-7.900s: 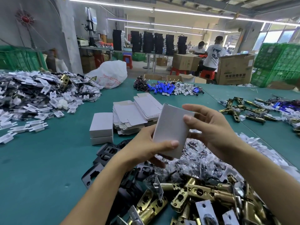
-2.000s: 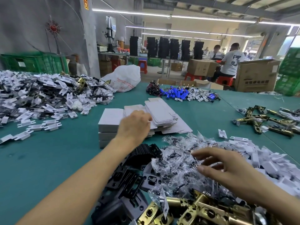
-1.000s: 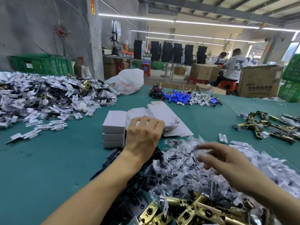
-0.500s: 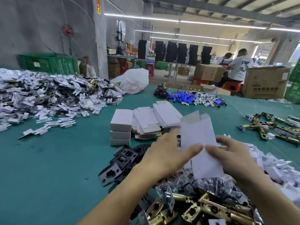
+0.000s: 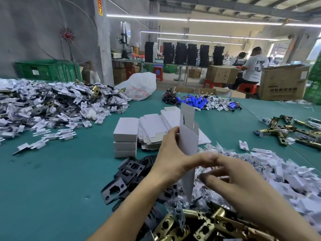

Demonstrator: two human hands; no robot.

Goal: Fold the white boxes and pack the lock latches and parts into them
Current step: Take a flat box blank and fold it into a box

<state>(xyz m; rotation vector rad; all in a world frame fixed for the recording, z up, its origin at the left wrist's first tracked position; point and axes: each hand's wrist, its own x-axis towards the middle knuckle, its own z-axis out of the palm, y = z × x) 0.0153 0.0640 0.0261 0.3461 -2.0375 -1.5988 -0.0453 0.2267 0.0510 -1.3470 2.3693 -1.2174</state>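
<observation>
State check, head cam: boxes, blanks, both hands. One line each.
held box, upright, half opened, top flaps up, not yet closed
left hand, grips the held box
right hand, fingers loose, holds nothing
folded boxes, three closed, stacked
flat blanks, unfolded, piled beside the stack

Grey concrete wall (image 5: 43,32) on the left with green crates (image 5: 46,70) against it, tube lights (image 5: 191,19) under the roof beams, cardboard cartons (image 5: 283,82) and red stools (image 5: 212,83) beyond the teal surface (image 5: 52,180).

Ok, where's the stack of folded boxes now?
The stack of folded boxes sits centre of head view, left of the flat box blanks, beyond the black plates.
</observation>
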